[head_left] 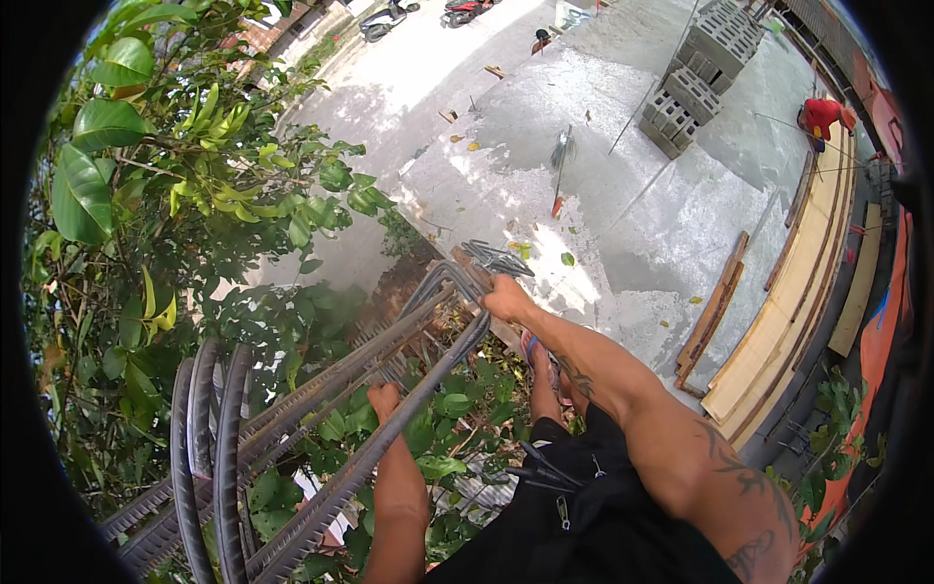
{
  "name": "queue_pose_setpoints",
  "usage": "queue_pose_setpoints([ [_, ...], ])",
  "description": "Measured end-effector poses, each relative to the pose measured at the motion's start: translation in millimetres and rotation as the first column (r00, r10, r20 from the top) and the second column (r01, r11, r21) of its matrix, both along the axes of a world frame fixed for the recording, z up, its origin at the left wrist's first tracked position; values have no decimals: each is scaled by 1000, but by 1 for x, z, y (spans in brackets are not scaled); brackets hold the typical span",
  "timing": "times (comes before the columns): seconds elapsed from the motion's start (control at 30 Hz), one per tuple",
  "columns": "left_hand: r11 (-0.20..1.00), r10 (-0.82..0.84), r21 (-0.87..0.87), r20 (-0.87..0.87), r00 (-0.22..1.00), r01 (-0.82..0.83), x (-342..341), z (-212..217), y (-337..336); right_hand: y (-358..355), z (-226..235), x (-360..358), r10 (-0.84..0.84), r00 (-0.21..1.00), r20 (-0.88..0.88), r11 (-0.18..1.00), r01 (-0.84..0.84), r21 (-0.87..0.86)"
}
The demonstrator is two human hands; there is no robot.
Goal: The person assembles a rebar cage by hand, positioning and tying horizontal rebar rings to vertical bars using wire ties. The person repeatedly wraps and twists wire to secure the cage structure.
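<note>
A bundle of ribbed steel rebar [389, 430] runs slantwise from the lower left to the middle of the view, its far ends bent into hooks. My right hand [504, 298], arm stretched out, is closed on the rebar at those bent ends. Lower down, my left hand [385, 399] makes a fist between the long bars and seems to grip one of them; its fingers are partly hidden. Several thick curved rebar loops [232, 448] stand up at the near left end. More bent rebar [496, 259] lies just beyond my right hand.
Leafy branches [117, 195] crowd the left side, and plants grow under the bars. A concrete slab [632, 224] spreads ahead, with stacked hollow blocks [693, 95]. Boards [778, 360] lie at the right, where a person in red [823, 117] bends down. Motorcycles [467, 12] stand far off.
</note>
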State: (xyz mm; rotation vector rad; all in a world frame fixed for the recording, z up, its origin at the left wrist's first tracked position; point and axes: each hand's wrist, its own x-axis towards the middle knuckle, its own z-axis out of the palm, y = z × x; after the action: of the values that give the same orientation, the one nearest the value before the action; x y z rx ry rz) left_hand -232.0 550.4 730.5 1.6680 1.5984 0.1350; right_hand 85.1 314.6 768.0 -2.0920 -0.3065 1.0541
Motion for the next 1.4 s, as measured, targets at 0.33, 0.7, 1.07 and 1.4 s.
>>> queue_pose_setpoints([
  [0.33,970,45,244,-141,989,-9,10,-12,-9,10,13,12,178,981,75,981,-170,-98],
  [0.7,996,-52,66,-16,999,53,11,-14,26,29,8,32,210,978,-6,974,-210,-90],
  [1.07,792,313,-542,-36,949,-281,36,48,25,59,4,35,16,997,82,1000,-15,-15],
  [1.4,731,321,-634,-6,947,-252,38,47,31,72,9,61,456,883,108,889,-445,-110],
])
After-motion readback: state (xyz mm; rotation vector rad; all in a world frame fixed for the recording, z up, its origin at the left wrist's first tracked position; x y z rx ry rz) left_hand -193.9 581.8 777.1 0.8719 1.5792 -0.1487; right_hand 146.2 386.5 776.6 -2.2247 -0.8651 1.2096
